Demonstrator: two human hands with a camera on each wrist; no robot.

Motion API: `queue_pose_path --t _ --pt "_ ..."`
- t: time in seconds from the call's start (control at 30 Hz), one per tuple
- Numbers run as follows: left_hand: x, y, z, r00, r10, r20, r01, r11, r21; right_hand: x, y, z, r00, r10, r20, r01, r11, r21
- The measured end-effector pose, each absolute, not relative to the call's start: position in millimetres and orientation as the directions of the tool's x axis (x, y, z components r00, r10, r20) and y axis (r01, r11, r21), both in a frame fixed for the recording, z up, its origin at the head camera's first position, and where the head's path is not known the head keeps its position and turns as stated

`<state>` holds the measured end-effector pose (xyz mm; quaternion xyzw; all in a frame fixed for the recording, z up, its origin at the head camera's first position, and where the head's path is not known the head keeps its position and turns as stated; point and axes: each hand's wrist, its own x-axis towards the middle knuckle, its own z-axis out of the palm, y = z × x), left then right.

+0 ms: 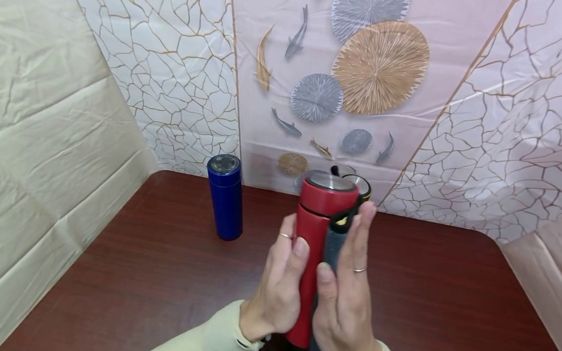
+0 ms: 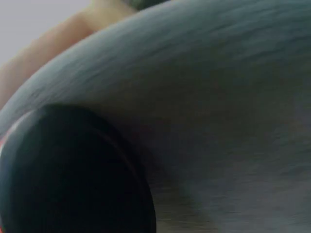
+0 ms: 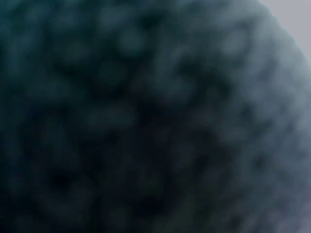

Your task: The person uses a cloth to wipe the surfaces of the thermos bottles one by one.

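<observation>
A red thermos flask (image 1: 324,204) with a steel-topped lid stands slightly tilted in the head view. My left hand (image 1: 277,281) grips its left side, thumb in front and fingers partly hidden behind. Against its right side is a grey, fabric-textured bottle-like item (image 1: 335,247) with a black strap and a steel-topped cap (image 1: 360,185). Straight fingers of my right hand (image 1: 348,301) press along this grey item, the thumb lying in front. In the left wrist view, the flask's dark round base (image 2: 73,170) lies by the grey surface (image 2: 218,97). Blurred grey texture (image 3: 155,116) fills the right wrist view.
A blue thermos flask (image 1: 227,199) stands upright on the dark red-brown table (image 1: 161,275), left of my hands. Patterned cloth (image 1: 182,59) hangs behind the table's far edge. Pale cloth (image 1: 41,104) borders the left side.
</observation>
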<state>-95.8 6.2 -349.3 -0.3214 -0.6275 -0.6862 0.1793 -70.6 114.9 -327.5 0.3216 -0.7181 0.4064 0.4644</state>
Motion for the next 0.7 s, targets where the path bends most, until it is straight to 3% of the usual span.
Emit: queue_pose_path --t 0.17,0.4,0.7 --pt "-89 18 -360 -0.729 0.253 0.636 0.624 -0.136 0.769 -72 129 -316 -0.404 -0.037 0.914 -0.833 0.427 -0.35" --pt "-91 15 -357 -0.717 0.236 0.656 0.646 -0.13 0.752 -73 127 -317 -0.424 -0.035 0.905 -0.824 0.429 -0.37" --pt "-102 -5 -337 -0.79 0.142 0.597 0.567 -0.203 0.798 -71 104 -338 -0.374 -0.155 0.914 -0.827 0.502 -0.253"
